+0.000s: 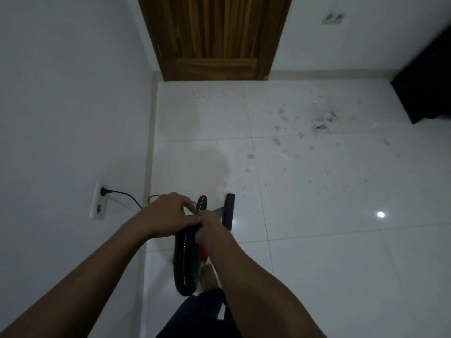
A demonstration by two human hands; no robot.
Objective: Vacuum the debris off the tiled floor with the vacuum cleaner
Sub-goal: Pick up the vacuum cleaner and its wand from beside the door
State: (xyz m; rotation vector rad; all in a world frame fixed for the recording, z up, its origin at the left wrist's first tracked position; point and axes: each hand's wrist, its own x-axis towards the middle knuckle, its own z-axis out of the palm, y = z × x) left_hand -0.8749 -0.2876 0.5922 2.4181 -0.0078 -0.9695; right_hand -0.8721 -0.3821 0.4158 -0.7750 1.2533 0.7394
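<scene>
Both my hands, left hand [168, 213] and right hand [210, 226], grip the black ribbed vacuum hose [185, 259]; I'd aim its black nozzle [229, 211] low toward the scattered grey debris [322, 123] (cord's plugged in).

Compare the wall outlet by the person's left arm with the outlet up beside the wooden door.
The near outlet sits on the left wall low by the floor; the far outlet sits on the back wall, right of the wooden door. The near outlet has a black plug and cord in its upper socket; the far outlet shows nothing plugged in. The near one runs vertically, the far one sideways. Both are pale double plates.
</scene>
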